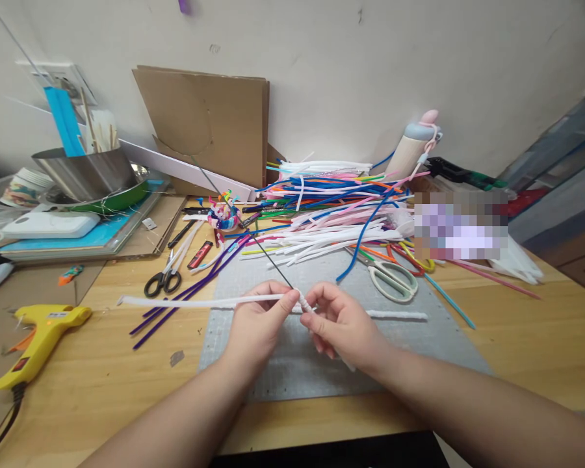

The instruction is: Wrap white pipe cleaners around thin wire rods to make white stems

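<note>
My left hand [260,322] pinches a long white pipe cleaner [175,302], whose free end stretches out to the left, together with a thin dark rod [273,260] that slants up to the left. White coils wrap around the rod between my two hands. My right hand [338,322] has its thumb and index finger closed on this coiled white part [303,302]. Behind my hands, a straight white wrapped stick [400,316] lies across the grey cutting mat [283,377], partly hidden by my fingers.
A large pile of coloured pipe cleaners [331,188] lies along the wall. Green-handled scissors [394,281] rest on the mat's right side. Black scissors [163,283], purple pipe cleaners [151,331] and a yellow glue gun [43,335] lie to the left. Cardboard [209,123] leans behind.
</note>
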A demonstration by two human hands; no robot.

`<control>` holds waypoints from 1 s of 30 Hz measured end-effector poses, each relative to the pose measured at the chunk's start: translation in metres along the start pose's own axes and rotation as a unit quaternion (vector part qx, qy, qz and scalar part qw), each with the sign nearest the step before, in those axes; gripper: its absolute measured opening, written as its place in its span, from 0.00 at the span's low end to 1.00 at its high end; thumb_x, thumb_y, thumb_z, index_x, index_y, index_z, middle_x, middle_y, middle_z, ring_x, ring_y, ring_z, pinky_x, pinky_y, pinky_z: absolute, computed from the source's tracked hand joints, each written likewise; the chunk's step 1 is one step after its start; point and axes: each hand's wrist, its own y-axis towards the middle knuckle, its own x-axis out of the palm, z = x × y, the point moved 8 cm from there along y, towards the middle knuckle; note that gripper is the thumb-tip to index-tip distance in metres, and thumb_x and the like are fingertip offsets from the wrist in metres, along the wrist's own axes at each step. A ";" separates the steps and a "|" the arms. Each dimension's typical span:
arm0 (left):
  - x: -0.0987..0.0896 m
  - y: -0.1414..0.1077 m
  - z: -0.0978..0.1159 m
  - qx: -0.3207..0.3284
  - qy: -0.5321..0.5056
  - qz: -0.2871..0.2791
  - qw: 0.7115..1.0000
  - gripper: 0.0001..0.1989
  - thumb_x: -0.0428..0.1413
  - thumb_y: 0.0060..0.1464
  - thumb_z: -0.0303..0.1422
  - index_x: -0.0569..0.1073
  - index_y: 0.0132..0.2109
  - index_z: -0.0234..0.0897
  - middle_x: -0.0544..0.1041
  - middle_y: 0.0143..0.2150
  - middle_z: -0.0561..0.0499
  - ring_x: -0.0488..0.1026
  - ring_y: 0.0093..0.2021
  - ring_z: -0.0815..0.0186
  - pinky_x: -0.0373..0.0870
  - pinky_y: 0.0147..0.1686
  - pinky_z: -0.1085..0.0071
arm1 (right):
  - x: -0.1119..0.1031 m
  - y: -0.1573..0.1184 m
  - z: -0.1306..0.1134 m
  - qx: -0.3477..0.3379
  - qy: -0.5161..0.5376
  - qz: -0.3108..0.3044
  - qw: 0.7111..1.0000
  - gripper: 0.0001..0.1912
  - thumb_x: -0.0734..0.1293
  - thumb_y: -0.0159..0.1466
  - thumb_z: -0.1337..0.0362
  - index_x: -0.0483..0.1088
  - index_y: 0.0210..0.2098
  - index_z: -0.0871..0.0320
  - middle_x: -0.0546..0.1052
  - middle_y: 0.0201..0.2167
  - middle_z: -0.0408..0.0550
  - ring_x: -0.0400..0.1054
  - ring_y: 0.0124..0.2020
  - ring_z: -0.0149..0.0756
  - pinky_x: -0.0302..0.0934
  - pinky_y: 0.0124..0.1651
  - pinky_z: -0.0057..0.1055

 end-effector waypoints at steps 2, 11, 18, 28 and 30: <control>0.000 -0.001 -0.001 -0.003 0.011 -0.001 1.000 0.09 0.62 0.44 0.35 0.72 0.25 0.35 0.70 0.22 0.55 0.65 0.26 0.69 0.60 0.30 0.73 | -0.006 -0.002 -0.004 -0.024 -0.073 0.047 0.996 0.13 0.68 0.57 0.57 0.60 0.29 0.57 0.63 0.13 0.33 0.57 0.11 0.22 0.49 0.12 0.17; 0.010 0.003 -0.010 -0.025 -0.092 -0.081 0.992 0.10 0.61 0.46 0.37 0.73 0.27 0.34 0.71 0.23 0.52 0.63 0.25 0.69 0.59 0.29 0.72 | -0.004 -0.002 -0.006 -0.010 0.013 0.013 1.000 0.14 0.68 0.57 0.55 0.62 0.27 0.59 0.69 0.18 0.37 0.63 0.12 0.24 0.57 0.14 0.20; 0.012 0.001 -0.012 -0.048 -0.116 -0.088 0.988 0.09 0.62 0.46 0.36 0.73 0.29 0.35 0.71 0.23 0.53 0.64 0.25 0.71 0.59 0.30 0.73 | 0.005 -0.004 -0.003 -0.001 0.069 -0.043 0.997 0.13 0.64 0.61 0.56 0.65 0.29 0.61 0.70 0.20 0.39 0.64 0.13 0.22 0.57 0.16 0.18; 0.014 0.000 -0.010 -0.060 -0.125 -0.095 0.986 0.10 0.63 0.43 0.36 0.72 0.27 0.33 0.71 0.23 0.53 0.64 0.24 0.71 0.59 0.28 0.74 | 0.030 -0.011 0.016 0.200 0.273 -0.234 0.911 0.11 0.65 0.61 0.59 0.63 0.29 0.60 0.65 0.16 0.35 0.51 0.07 0.18 0.46 0.09 0.15; 0.010 0.001 -0.007 -0.042 -0.103 -0.070 0.991 0.12 0.64 0.42 0.35 0.70 0.24 0.34 0.69 0.20 0.55 0.64 0.23 0.71 0.59 0.28 0.74 | 0.030 -0.010 0.016 0.205 0.267 -0.233 0.912 0.12 0.65 0.60 0.58 0.63 0.30 0.61 0.66 0.17 0.35 0.52 0.07 0.18 0.45 0.09 0.15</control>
